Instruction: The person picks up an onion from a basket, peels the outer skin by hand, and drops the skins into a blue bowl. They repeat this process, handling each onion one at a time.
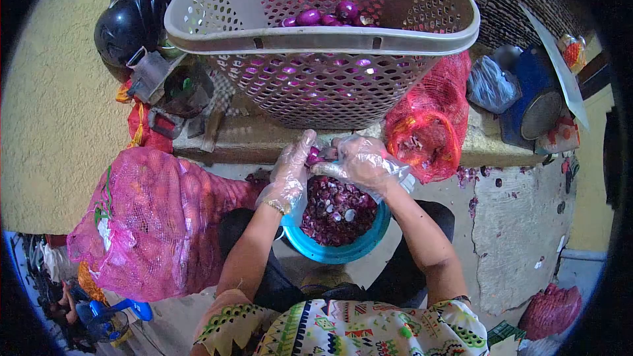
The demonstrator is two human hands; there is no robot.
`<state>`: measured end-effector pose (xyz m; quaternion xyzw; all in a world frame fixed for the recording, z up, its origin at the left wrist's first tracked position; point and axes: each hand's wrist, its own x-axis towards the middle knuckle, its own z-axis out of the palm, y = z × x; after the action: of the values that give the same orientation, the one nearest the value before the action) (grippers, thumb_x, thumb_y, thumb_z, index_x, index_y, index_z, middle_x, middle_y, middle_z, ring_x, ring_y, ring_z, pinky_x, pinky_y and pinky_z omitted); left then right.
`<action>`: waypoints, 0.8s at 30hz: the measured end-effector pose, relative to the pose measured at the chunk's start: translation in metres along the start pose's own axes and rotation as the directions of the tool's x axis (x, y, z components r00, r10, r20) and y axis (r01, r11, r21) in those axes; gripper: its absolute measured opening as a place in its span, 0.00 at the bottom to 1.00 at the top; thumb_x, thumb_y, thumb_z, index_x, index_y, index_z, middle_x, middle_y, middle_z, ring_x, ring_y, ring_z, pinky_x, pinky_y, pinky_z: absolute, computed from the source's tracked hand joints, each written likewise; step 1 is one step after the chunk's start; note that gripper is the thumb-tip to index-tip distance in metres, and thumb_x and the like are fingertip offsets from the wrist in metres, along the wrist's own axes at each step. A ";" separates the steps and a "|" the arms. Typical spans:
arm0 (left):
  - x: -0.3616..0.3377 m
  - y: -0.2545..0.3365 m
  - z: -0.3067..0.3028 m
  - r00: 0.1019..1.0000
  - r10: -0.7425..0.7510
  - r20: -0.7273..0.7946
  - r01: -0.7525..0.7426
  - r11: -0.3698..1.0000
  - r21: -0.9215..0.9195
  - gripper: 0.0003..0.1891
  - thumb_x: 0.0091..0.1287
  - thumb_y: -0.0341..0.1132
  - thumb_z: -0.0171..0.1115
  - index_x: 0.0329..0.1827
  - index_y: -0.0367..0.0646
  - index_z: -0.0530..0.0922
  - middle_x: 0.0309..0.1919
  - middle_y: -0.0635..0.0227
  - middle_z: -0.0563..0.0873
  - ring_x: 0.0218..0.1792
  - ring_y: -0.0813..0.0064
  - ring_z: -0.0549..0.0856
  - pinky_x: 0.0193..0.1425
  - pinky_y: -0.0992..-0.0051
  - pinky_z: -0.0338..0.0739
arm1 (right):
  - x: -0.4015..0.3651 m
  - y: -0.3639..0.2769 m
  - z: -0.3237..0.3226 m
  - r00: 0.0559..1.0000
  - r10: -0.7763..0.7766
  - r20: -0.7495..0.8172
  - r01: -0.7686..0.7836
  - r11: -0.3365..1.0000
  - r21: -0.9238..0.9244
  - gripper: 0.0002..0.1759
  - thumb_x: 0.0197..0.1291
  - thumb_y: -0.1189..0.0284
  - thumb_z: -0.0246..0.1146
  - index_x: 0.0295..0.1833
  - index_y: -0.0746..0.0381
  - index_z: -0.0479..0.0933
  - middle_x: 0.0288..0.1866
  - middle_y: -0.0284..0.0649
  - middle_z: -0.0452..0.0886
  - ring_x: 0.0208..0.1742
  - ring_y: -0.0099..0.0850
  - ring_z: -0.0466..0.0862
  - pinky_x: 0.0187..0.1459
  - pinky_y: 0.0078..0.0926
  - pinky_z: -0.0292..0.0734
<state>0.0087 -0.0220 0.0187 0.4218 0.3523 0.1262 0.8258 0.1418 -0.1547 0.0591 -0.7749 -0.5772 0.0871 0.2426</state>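
Two gloved hands meet at an onion over a blue basin

The left hand [290, 165], in a clear plastic glove, has its fingers closed on a small purple onion [313, 156] above the 12 o'clock edge of the blue basin [333, 255]. The right hand [364, 161], gloved likewise, comes in from the onion's 3 o'clock side, thumb and curled fingers next to it; whether they clamp the onion or some small tool cannot be told.

Below the hands, between the person's knees, the basin holds a heap of dark purple skins [337, 214] with a few pale pieces on top. At 12 o'clock, beyond the hands, a perforated grey basket [323, 43] stands on a low step [254, 145], with glossy purple onions [308, 18] inside. A red net bag [438, 92] sits just beside the basket at about 1 o'clock from the basin. A full pink mesh sack [165, 224] lies at 9 o'clock, near the person's left knee. Scattered scraps [473, 206] dot the floor at 3 o'clock.
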 end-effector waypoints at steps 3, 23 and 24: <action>-0.004 0.002 0.003 1.000 0.000 -0.017 0.000 1.000 0.010 0.28 0.70 0.61 0.66 0.47 0.41 0.82 0.42 0.66 0.86 0.43 0.75 0.86 0.49 0.71 0.81 | 0.000 0.001 0.005 1.000 -0.023 -0.004 0.023 0.999 -0.040 0.32 0.57 0.32 0.64 0.35 0.50 0.89 0.25 0.43 0.86 0.29 0.42 0.89 0.33 0.43 0.82; 0.003 -0.004 -0.006 1.000 0.006 0.027 -0.006 1.000 0.003 0.28 0.69 0.60 0.68 0.55 0.43 0.79 0.49 0.67 0.84 0.51 0.74 0.83 0.54 0.68 0.79 | 0.000 0.003 0.004 0.997 -0.031 -0.076 0.031 1.000 -0.006 0.32 0.56 0.32 0.65 0.31 0.53 0.87 0.23 0.43 0.85 0.26 0.43 0.88 0.31 0.42 0.80; 0.003 -0.005 -0.007 1.000 0.000 0.009 0.000 1.000 -0.007 0.28 0.69 0.60 0.69 0.55 0.43 0.79 0.48 0.68 0.84 0.49 0.75 0.83 0.53 0.68 0.80 | 0.000 0.004 0.006 1.000 -0.017 -0.026 0.016 0.999 -0.046 0.33 0.57 0.32 0.64 0.31 0.53 0.87 0.23 0.44 0.85 0.26 0.43 0.88 0.31 0.43 0.80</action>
<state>0.0060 -0.0197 0.0105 0.4196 0.3481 0.1253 0.8289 0.1425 -0.1542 0.0517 -0.7764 -0.5822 0.0616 0.2333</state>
